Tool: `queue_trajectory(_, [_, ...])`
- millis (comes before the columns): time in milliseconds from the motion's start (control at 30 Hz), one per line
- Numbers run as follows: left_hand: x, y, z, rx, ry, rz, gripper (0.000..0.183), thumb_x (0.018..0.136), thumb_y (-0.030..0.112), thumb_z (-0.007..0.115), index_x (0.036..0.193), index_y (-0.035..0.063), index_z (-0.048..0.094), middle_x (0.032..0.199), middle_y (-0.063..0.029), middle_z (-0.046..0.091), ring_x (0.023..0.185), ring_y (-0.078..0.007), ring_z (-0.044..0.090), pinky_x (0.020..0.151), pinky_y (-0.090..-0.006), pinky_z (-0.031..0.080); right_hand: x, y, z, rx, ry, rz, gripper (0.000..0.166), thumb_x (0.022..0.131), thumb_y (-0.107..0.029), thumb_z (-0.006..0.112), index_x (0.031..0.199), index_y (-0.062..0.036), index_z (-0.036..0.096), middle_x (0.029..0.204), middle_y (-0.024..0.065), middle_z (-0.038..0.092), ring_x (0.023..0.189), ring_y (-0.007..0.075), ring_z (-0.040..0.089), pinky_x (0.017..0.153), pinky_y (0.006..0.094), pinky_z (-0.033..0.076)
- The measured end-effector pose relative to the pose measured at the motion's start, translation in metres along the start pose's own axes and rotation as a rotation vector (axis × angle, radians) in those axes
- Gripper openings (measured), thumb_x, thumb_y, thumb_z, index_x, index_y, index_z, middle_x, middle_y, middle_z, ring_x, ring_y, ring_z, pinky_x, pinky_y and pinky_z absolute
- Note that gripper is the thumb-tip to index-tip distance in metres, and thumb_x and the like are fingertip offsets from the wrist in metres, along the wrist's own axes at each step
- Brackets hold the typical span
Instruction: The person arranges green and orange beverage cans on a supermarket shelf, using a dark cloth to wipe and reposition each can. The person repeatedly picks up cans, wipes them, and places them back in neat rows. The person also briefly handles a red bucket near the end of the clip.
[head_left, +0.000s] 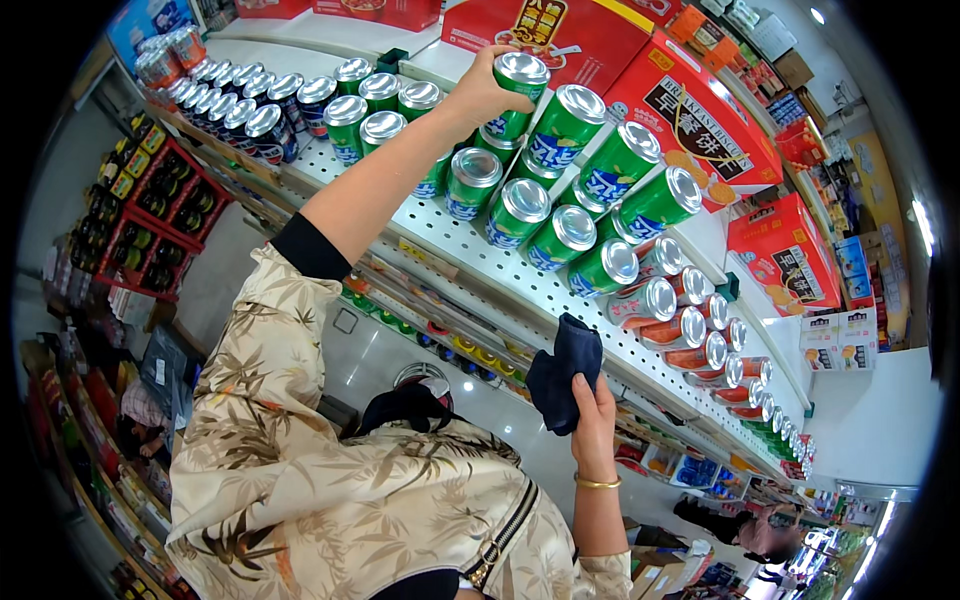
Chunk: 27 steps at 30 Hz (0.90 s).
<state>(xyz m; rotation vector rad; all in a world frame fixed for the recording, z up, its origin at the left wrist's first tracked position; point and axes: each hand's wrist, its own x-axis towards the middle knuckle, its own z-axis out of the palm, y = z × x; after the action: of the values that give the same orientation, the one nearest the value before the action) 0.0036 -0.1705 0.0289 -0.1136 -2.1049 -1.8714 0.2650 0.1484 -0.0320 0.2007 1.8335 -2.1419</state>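
My left hand (491, 90) grips a green drink can (521, 71) near its top, on the upper row of stacked cans beside the red boxes. Other green cans (574, 105) stand stacked to its right, with lower green cans (523, 202) in front on the perforated white metal shelf. My right hand (595, 409) holds a dark blue cloth (566, 371), bunched up, just off the shelf's front edge. A gold-coloured bangle is on my right wrist.
Dark blue cans (270, 131) stand at the shelf's left; red and silver cans (679, 326) run along its right. Red biscuit boxes (697, 112) sit behind. Lower shelves hold bottles. Red crates (161, 217) stand across the aisle at left. Other people are at lower left and lower right.
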Motion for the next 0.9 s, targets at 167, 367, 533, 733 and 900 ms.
queue_trajectory(167, [0.001, 0.001, -0.015, 0.049, -0.079, -0.083, 0.081, 0.065, 0.003, 0.074, 0.136, 0.0076, 0.034, 0.128, -0.0158, 0.048, 0.121, -0.031, 0.046, 0.101, -0.038, 0.038, -0.002, -0.002, 0.0, 0.039, 0.013, 0.017, 0.035, 0.095, -0.016, 0.053, 0.127, -0.0019, 0.051, 0.119, 0.0057, 0.06, 0.105, 0.0129, 0.058, 0.091, 0.0258, 0.045])
queue_trajectory(367, [-0.001, 0.006, -0.018, 0.095, -0.087, -0.026, 0.082, 0.059, 0.003, 0.082, 0.131, 0.0043, 0.042, 0.12, -0.0144, 0.056, 0.113, -0.0281, 0.053, 0.097, -0.0385, 0.043, -0.002, 0.0, -0.001, 0.082, 0.052, 0.021, 0.035, 0.095, -0.016, 0.054, 0.125, 0.0006, 0.052, 0.114, 0.005, 0.061, 0.099, 0.0104, 0.058, 0.088, 0.0243, 0.045])
queue_trajectory(533, [-0.002, 0.004, -0.015, 0.169, -0.063, -0.012, 0.087, 0.059, 0.007, 0.085, 0.132, 0.0051, 0.04, 0.123, -0.0159, 0.054, 0.115, -0.0286, 0.052, 0.097, -0.0393, 0.044, -0.001, 0.007, -0.008, 0.077, 0.043, 0.02, 0.034, 0.095, -0.015, 0.053, 0.126, -0.0006, 0.052, 0.116, 0.006, 0.061, 0.103, 0.0125, 0.059, 0.089, 0.0255, 0.046])
queue_trajectory(733, [-0.002, 0.011, -0.014, 0.202, -0.104, -0.097, 0.086, 0.062, 0.01, 0.085, 0.134, 0.0071, 0.038, 0.127, -0.0157, 0.051, 0.121, -0.0309, 0.047, 0.102, -0.0403, 0.039, -0.003, 0.007, -0.01, 0.088, 0.069, 0.038, 0.034, 0.095, -0.016, 0.054, 0.125, -0.0013, 0.052, 0.116, 0.0063, 0.061, 0.103, 0.0134, 0.06, 0.089, 0.026, 0.047])
queue_trajectory(900, [0.001, 0.003, -0.016, 0.158, -0.166, -0.115, 0.091, 0.06, 0.015, 0.086, 0.136, 0.0063, 0.036, 0.13, -0.0175, 0.05, 0.125, -0.0326, 0.045, 0.106, -0.0419, 0.033, -0.003, 0.008, -0.011, 0.099, 0.072, 0.029, 0.034, 0.095, -0.016, 0.054, 0.125, -0.0013, 0.052, 0.115, 0.006, 0.061, 0.102, 0.0134, 0.06, 0.089, 0.026, 0.047])
